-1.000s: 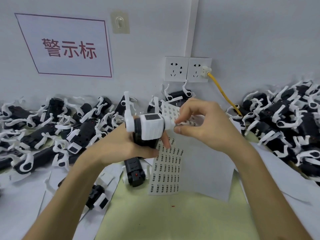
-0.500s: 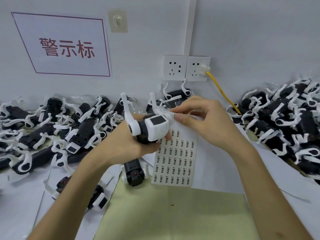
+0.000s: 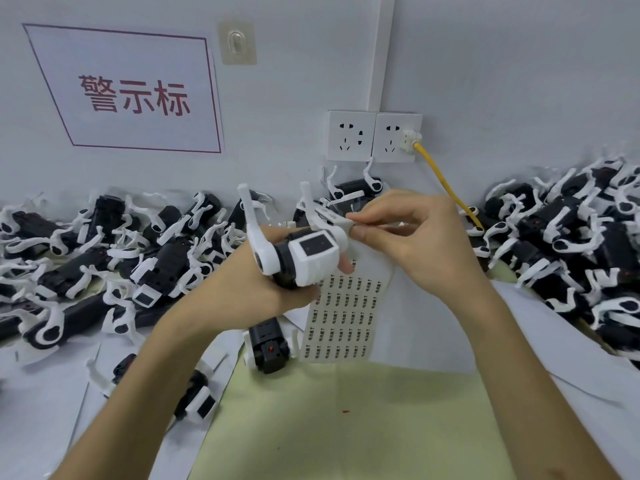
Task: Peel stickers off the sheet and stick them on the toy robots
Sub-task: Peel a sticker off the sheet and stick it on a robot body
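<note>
My left hand (image 3: 239, 289) grips a black and white toy robot (image 3: 304, 254) above the table, its white arms pointing up. My right hand (image 3: 412, 244) pinches the robot's right white arm near its shoulder. Whether a sticker sits under those fingertips is hidden. The sticker sheet (image 3: 346, 320) with rows of small black-printed stickers lies flat on white paper just below both hands; its top edge is hidden behind the robot.
Heaps of black and white toy robots fill the table's left (image 3: 104, 258) and right (image 3: 568, 251) along the wall. One robot (image 3: 270, 348) lies beside the sheet, another (image 3: 197, 396) under my left forearm. A yellow cable (image 3: 446, 188) runs from the wall socket. Green table surface (image 3: 346, 427) lies in front.
The sticker sheet has dropped from my right hand's grasp onto the paper and lies flat. My right hand has moved onto the robot's arm, and the robot has tilted slightly.
</note>
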The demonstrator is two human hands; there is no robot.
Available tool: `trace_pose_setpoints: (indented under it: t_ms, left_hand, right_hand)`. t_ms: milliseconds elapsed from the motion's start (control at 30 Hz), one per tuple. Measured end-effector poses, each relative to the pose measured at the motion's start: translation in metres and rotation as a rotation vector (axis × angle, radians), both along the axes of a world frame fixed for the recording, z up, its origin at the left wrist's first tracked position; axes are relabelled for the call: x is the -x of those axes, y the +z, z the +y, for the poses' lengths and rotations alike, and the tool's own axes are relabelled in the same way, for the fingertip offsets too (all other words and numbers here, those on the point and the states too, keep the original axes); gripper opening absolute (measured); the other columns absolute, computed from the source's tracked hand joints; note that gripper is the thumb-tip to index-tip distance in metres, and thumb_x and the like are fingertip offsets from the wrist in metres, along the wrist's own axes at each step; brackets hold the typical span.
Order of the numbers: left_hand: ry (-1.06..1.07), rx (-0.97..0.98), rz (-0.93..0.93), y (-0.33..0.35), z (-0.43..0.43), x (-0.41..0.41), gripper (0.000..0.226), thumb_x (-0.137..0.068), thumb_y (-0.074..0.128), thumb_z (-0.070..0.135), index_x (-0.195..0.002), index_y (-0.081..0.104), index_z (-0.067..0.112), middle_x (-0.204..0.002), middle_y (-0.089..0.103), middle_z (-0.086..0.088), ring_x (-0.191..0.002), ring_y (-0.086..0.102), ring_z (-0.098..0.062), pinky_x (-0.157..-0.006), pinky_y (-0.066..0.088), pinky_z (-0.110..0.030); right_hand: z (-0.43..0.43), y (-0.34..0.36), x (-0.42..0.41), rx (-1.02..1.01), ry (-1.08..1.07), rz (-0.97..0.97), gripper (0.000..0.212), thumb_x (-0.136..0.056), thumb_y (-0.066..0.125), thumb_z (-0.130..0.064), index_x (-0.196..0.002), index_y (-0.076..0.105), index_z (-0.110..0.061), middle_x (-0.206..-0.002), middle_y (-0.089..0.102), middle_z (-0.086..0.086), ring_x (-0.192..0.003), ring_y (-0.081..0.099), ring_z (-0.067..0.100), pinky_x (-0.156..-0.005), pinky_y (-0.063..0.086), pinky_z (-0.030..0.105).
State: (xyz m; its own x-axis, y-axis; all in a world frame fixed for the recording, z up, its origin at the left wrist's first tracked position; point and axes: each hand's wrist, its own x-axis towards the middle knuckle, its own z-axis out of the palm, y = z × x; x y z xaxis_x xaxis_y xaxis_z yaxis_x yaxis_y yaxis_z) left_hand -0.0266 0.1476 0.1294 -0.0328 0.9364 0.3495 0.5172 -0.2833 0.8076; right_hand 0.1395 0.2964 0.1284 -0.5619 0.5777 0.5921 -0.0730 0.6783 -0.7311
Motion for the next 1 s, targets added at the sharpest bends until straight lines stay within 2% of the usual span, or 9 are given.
trace_pose_setpoints:
  t_ms: [167, 233, 300, 400, 567, 667, 767, 833, 1000]
  left_hand:
    - [0.011, 0.007, -0.084, 0.0, -0.003, -0.002, 0.036, -0.079, 0.073, -0.006, -0.096, 0.075, 0.026, -0.087, 0.07, 0.015, -0.083, 0.064, -0.011, -0.069, 0.055, -0.02]
    - [0.03, -0.009, -0.124, 0.001, -0.003, -0.002, 0.038, -0.078, 0.072, -0.001, -0.099, 0.076, 0.03, -0.1, 0.072, 0.002, -0.096, 0.068, -0.022, -0.083, 0.06, -0.04]
    - [0.006, -0.004, -0.207, -0.001, -0.003, -0.001, 0.047, -0.077, 0.07, 0.0, -0.113, 0.075, 0.03, -0.118, 0.073, -0.004, -0.114, 0.064, -0.039, -0.095, 0.051, -0.065]
    - [0.029, 0.044, -0.304, -0.004, -0.002, 0.0, 0.063, -0.077, 0.071, 0.003, -0.132, 0.068, 0.035, -0.129, 0.064, -0.026, -0.119, 0.052, -0.056, -0.1, 0.039, -0.076]
    - [0.121, 0.116, -0.34, -0.009, 0.0, 0.004, 0.065, -0.07, 0.075, 0.009, -0.134, 0.062, 0.007, -0.128, 0.059, -0.036, -0.119, 0.055, -0.057, -0.099, 0.042, -0.075]
    - [0.138, 0.103, -0.338, -0.009, -0.001, 0.003, 0.069, -0.073, 0.074, 0.008, -0.137, 0.064, 0.029, -0.132, 0.06, -0.03, -0.121, 0.052, -0.056, -0.102, 0.04, -0.074]
    - [0.168, 0.115, -0.326, -0.01, -0.001, 0.005, 0.065, -0.071, 0.075, 0.01, -0.135, 0.064, 0.014, -0.13, 0.06, -0.033, -0.12, 0.055, -0.054, -0.101, 0.041, -0.074]
    - [0.157, 0.116, -0.311, -0.011, 0.0, 0.005, 0.063, -0.072, 0.075, 0.009, -0.134, 0.065, 0.016, -0.129, 0.06, -0.034, -0.119, 0.057, -0.052, -0.102, 0.043, -0.072]
    - [0.14, 0.131, -0.17, -0.008, -0.002, 0.003, 0.07, -0.081, 0.074, 0.002, -0.141, 0.057, 0.034, -0.132, 0.07, -0.003, -0.127, 0.064, -0.021, -0.106, 0.053, -0.041]
  right_hand:
    - [-0.003, -0.003, 0.004, 0.004, -0.004, 0.108, 0.022, -0.08, 0.084, -0.001, -0.093, 0.081, -0.017, -0.093, 0.077, 0.0, -0.088, 0.075, 0.012, -0.083, 0.061, 0.029]
    - [-0.005, -0.004, 0.006, -0.012, -0.017, 0.142, 0.022, -0.08, 0.083, 0.001, -0.095, 0.081, -0.014, -0.093, 0.078, -0.001, -0.087, 0.075, 0.009, -0.081, 0.058, 0.021]
    - [-0.007, -0.006, 0.008, -0.043, -0.05, 0.169, 0.021, -0.08, 0.083, 0.001, -0.098, 0.081, -0.01, -0.095, 0.077, -0.002, -0.088, 0.074, 0.006, -0.08, 0.056, 0.017]
    - [-0.01, -0.009, 0.011, -0.093, -0.094, 0.185, 0.019, -0.081, 0.083, 0.0, -0.099, 0.081, -0.006, -0.097, 0.077, 0.0, -0.089, 0.073, 0.002, -0.079, 0.055, 0.013]
    - [-0.012, -0.009, 0.012, -0.07, -0.111, 0.184, 0.015, -0.083, 0.082, -0.002, -0.096, 0.081, -0.01, -0.099, 0.077, -0.002, -0.09, 0.073, 0.003, -0.077, 0.055, 0.015]
    - [-0.012, -0.008, 0.011, -0.027, -0.104, 0.161, 0.01, -0.085, 0.081, -0.006, -0.092, 0.08, -0.013, -0.098, 0.078, -0.005, -0.092, 0.074, 0.007, -0.081, 0.06, 0.027]
    - [-0.011, -0.006, 0.011, 0.018, -0.104, 0.135, 0.014, -0.087, 0.081, -0.013, -0.097, 0.079, -0.021, -0.096, 0.078, -0.008, -0.094, 0.074, 0.006, -0.084, 0.061, 0.032]
    - [-0.01, -0.004, 0.01, 0.037, -0.095, 0.113, 0.018, -0.088, 0.081, -0.017, -0.101, 0.078, -0.027, -0.098, 0.078, -0.011, -0.096, 0.073, 0.006, -0.085, 0.06, 0.032]
    - [-0.01, 0.0, 0.006, 0.028, -0.038, 0.083, 0.022, -0.085, 0.082, -0.012, -0.089, 0.076, -0.033, -0.092, 0.077, -0.013, -0.092, 0.073, 0.005, -0.079, 0.059, 0.025]
